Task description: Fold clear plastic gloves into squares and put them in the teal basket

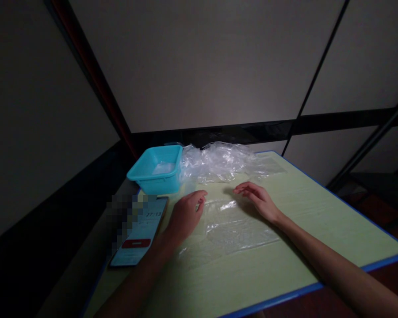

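The left hand [187, 213] curls loosely and the right hand [258, 199] bends slackly, palm hidden; both look empty. Flat clear plastic [240, 232] lies between them, its near-left edge hard to trace. Beyond sits crumpled plastic [219, 162]; pixelation masks part of the phone [146, 230].

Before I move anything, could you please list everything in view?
Table: one, pale green, blue edge, centre
Basin: one, turquoise, far left corner
Contents: count unclear, whitish, in basin
Plastic pile: one, clear, right of basin
Flat plastic: count unclear, clear, table's middle
Phone: one, pale screen, table's left
Wall panels: several, greyish, behind table
Dark shapes: count unclear, black, far right
Left hand: one, bare, beside phone
Right hand: one, bare, beside flat plastic
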Tool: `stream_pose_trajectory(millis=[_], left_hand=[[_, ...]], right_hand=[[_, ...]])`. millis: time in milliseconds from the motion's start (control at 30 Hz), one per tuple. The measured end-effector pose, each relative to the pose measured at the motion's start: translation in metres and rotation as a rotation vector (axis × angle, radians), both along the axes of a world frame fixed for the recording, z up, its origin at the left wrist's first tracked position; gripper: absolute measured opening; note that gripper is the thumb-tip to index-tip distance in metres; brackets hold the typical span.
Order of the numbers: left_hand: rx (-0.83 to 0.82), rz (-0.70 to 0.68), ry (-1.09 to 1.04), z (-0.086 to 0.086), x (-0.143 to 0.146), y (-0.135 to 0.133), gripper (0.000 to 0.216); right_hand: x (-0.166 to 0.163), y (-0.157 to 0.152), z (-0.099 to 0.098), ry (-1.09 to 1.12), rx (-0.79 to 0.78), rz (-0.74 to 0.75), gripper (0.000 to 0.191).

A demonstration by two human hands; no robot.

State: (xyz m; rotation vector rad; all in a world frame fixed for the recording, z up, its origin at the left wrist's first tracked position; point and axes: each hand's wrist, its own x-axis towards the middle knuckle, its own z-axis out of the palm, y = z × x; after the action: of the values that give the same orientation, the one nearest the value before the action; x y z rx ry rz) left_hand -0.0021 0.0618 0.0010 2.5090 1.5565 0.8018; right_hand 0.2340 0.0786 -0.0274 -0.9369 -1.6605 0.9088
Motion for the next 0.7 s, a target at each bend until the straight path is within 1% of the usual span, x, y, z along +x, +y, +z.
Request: stream_pose_trajectory(millis=[100,167,233,400,600,700], left_hand=[[0.012,-0.065,0.046,-0.006,-0.002,-0.007,0.022],[0.004,-0.114,0.09,-0.009,-0.003,-0.01,0.023],[-0.003,-0.152,0.134,-0.009,-0.004,-0.011,0.024],[0.002,-0.192,0.23,-0.008,-0.002,-0.017,0.023],[0.019,-0.136,0.283,-0.006,0.0,-0.022,0.018],[0.019,-0.117,0.266,-0.006,0.003,-0.025,0.019]], right_hand=[[0.0,-0.008,0.001,-0.434,0.268,0.109,0.031],[-0.001,-0.011,0.002,-0.613,0.377,0.194,0.037],[-0.002,-0.014,0.004,-0.714,0.438,0.246,0.039],[-0.007,-0.017,0.007,-0.783,0.468,0.242,0.036],[-0.008,-0.018,0.008,-0.831,0.474,0.262,0.032],[-0.01,-0.02,0.009,-0.842,0.464,0.259,0.034]])
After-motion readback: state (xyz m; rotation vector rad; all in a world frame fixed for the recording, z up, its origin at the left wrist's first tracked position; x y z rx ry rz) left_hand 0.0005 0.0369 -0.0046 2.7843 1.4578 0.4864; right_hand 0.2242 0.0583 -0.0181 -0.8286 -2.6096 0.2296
